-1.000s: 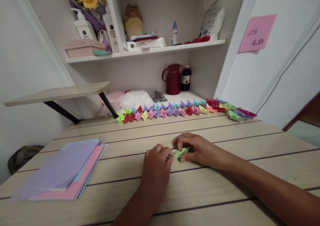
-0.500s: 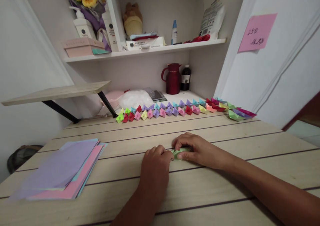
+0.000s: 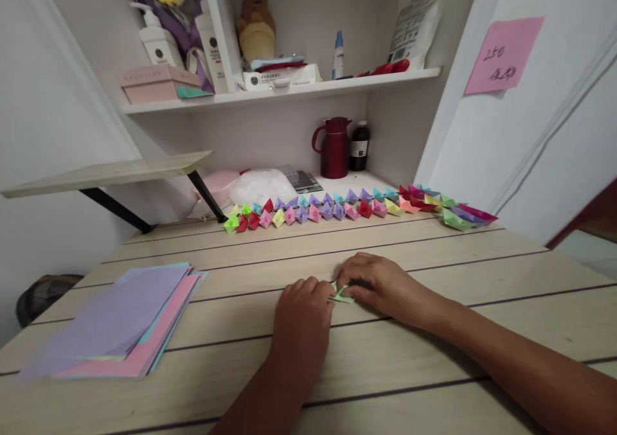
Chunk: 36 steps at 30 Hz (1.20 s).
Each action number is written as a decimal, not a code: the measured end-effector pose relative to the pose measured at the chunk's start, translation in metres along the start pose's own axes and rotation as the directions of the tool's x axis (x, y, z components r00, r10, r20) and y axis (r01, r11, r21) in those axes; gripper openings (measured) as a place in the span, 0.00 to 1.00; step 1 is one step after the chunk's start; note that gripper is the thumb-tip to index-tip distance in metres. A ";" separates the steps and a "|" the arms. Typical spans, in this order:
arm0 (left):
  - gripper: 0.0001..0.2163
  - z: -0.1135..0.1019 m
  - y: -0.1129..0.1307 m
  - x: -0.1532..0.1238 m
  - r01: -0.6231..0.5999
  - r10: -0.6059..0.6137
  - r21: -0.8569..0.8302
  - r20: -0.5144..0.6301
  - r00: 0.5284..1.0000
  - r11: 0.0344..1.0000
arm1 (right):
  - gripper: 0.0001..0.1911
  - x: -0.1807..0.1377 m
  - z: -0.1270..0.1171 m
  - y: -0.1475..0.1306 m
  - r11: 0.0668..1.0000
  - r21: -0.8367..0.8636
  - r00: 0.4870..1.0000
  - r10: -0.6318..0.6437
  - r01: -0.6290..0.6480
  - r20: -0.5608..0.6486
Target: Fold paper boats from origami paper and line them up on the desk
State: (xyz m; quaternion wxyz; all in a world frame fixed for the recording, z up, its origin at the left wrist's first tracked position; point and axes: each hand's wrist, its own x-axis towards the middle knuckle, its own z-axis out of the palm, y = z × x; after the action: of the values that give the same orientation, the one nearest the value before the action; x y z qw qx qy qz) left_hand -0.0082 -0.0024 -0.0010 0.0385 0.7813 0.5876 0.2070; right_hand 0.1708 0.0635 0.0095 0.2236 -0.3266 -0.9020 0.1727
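Observation:
A small folded piece of light green paper (image 3: 340,293) lies on the wooden table (image 3: 308,248), pinched from both sides. My left hand (image 3: 301,319) has its fingers curled against the paper's left end. My right hand (image 3: 378,284) covers the paper's right part with bent fingers pressing it down. Most of the green paper is hidden under my fingers. A stack of coloured paper sheets (image 3: 116,322), lilac on top with pink and blue below, lies to the left of my hands.
A long row of small folded paper boats (image 3: 337,209) in several colours runs along the table's far edge. Behind it stand a red jug (image 3: 333,147) and a dark bottle (image 3: 358,146). A raised wooden board (image 3: 108,173) juts out at left. A shelf (image 3: 284,89) holds bottles and boxes.
My hands have closed in on the green paper, so less of it shows now. The view has tipped slightly downward.

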 end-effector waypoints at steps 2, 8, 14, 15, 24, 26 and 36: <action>0.05 0.001 0.001 0.000 -0.011 0.011 0.013 0.004 1.000 1.000 | 0.05 0.000 0.001 -0.001 0.996 -0.089 1.000 -0.022 0.024 0.013; 0.07 0.003 0.007 0.001 -0.034 0.029 0.103 0.045 0.999 0.994 | 0.08 0.002 0.002 -0.009 0.953 -0.294 0.997 -0.063 0.076 0.052; 0.09 0.001 0.008 -0.001 -0.032 0.032 0.077 0.000 0.999 0.996 | 0.08 0.003 0.004 -0.011 0.954 -0.292 0.998 -0.053 0.063 0.039; 0.09 0.001 0.008 -0.001 -0.028 0.028 0.067 -0.012 1.000 0.997 | 0.08 0.003 0.004 -0.010 0.966 -0.254 0.998 -0.046 0.054 0.034; 0.07 0.001 0.002 -0.001 0.039 -0.038 0.014 -0.044 0.998 0.999 | 0.13 0.003 -0.010 0.017 0.879 0.443 0.978 0.206 -0.175 -0.022; 0.07 0.001 0.001 -0.001 0.045 -0.045 0.004 -0.033 0.998 0.999 | 0.12 0.003 -0.011 0.021 0.851 0.484 0.974 0.228 -0.206 0.014; 0.19 -0.003 0.005 -0.003 0.141 -0.145 -0.142 -0.022 0.989 0.980 | 0.12 0.001 -0.013 0.024 0.866 0.438 0.969 0.242 -0.242 0.056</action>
State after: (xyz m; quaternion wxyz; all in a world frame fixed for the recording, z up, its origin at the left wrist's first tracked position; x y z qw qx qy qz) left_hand -0.0059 -0.0067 0.0025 0.0986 0.7289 0.6268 0.2570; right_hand 0.1893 0.0838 0.0095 0.2686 -0.3778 -0.7909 0.3995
